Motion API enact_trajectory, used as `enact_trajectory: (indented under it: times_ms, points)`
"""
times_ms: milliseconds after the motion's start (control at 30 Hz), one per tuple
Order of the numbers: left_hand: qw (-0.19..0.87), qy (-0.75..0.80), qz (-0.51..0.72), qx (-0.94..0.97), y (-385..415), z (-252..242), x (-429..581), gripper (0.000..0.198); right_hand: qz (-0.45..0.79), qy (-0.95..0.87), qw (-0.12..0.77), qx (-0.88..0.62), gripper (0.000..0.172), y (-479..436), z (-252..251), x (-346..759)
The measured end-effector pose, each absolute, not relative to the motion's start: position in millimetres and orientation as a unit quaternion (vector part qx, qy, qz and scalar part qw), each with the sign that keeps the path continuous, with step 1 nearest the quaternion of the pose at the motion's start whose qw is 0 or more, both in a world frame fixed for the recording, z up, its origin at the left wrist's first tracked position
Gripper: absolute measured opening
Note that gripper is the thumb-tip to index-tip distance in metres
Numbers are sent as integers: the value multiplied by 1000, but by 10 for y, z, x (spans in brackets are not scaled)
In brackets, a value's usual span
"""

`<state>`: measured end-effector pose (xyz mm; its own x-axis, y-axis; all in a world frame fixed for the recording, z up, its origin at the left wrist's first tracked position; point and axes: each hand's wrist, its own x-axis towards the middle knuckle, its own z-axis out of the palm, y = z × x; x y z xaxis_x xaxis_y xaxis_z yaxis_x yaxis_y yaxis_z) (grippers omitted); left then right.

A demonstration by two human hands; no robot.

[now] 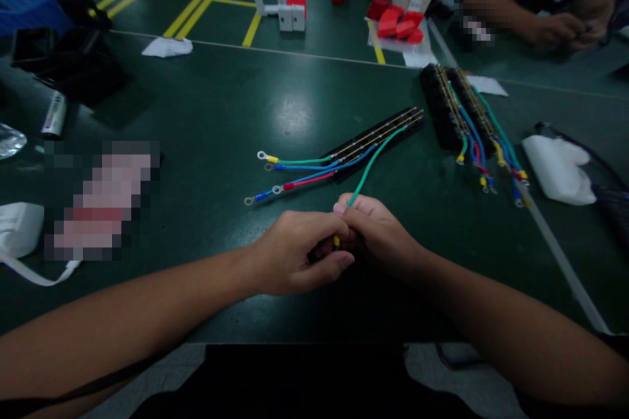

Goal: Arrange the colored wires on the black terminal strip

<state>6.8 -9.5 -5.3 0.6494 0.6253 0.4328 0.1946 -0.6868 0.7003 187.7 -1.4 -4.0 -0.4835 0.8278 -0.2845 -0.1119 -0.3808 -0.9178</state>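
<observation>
A green wire rises from the far end of a black strip with brass-coloured rods and runs down to my hands. My right hand is closed, pinching this wire between thumb and fingers. Against it, my left hand curls its thumb and fingers around a small yellow sleeve at the wire's lower end; the tip is hidden. Other green, blue and red wires with ring terminals spread leftward from the strip, untouched on the table.
Two similar wired strips lie at right, near a white adapter. Red parts and white blocks stand at the back. A blurred-out phone-like object lies left. Another person's hands are at the far right.
</observation>
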Motion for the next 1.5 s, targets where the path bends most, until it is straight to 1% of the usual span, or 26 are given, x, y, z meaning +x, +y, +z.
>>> enact_trajectory:
  times_ms: [333,1100,1500]
  points:
    - [312,240,341,854,-96,-48,70,16,730,-467,308,-391,30,-1,-52,1888]
    - [325,243,333,851,-91,-43,71,16,741,-449,313,-390,28,-10,-52,1878]
    - [312,241,337,855,-92,-45,75,16,737,-464,307,-385,29,-1,-70,1895]
